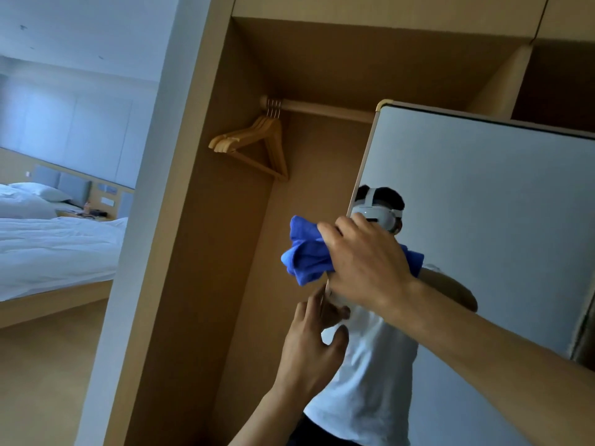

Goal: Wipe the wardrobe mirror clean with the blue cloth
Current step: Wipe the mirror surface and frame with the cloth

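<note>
Mirror: the mirror (499, 204) stands out from the wardrobe, a white-shirted person reflected in it.
Cloth: the blue cloth (306, 252) is bunched at the mirror's left edge.
Right: the right hand (363, 262) grips the blue cloth, fingers curled round it.
Left: the left hand (309, 346), just below the cloth, seems to grip the mirror's edge.
Hangers: wooden hangers (257, 140), up-left of the mirror.

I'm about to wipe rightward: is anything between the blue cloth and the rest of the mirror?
Nothing visible. The right hand holds the blue cloth at the mirror's left edge; the left hand grips that edge just below.
</note>
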Action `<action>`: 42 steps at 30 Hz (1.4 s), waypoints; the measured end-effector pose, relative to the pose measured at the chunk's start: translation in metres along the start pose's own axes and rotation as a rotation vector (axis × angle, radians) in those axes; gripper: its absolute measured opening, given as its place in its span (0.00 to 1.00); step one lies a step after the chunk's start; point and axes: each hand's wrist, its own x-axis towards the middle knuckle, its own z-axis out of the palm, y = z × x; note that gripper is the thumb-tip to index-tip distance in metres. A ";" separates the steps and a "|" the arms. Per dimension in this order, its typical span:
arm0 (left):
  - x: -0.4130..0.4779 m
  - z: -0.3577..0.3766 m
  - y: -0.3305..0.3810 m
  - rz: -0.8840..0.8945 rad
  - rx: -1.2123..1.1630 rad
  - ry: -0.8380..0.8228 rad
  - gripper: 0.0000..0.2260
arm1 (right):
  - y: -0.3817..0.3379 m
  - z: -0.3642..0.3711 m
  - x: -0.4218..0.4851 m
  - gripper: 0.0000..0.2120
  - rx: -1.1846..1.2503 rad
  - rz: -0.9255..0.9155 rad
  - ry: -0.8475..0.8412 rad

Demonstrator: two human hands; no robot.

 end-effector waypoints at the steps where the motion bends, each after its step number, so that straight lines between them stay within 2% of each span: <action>1: -0.002 0.001 0.000 -0.002 0.014 0.001 0.30 | 0.006 -0.004 0.006 0.18 -0.010 0.009 0.016; 9: -0.016 0.006 -0.012 -0.064 0.076 -0.008 0.24 | 0.048 -0.036 0.055 0.18 -0.010 0.127 0.181; 17: -0.034 0.012 -0.026 -0.116 0.077 0.026 0.22 | 0.042 -0.026 0.038 0.18 -0.058 0.044 0.223; 21: -0.042 0.017 -0.037 -0.163 0.083 0.026 0.18 | 0.020 -0.011 0.018 0.15 -0.028 0.001 0.153; 30: -0.049 0.018 -0.047 -0.212 -0.014 0.003 0.18 | -0.044 0.040 -0.043 0.12 -0.032 -0.052 -0.003; 35: -0.055 0.015 -0.056 -0.250 -0.069 -0.043 0.19 | -0.067 0.055 -0.064 0.12 -0.025 -0.013 -0.063; 39: -0.063 0.011 -0.069 -0.288 -0.077 -0.112 0.16 | -0.075 0.055 -0.071 0.16 -0.007 -0.016 -0.169; 42: -0.067 0.006 -0.077 -0.310 -0.123 -0.165 0.24 | -0.073 0.049 -0.068 0.21 -0.001 0.005 -0.227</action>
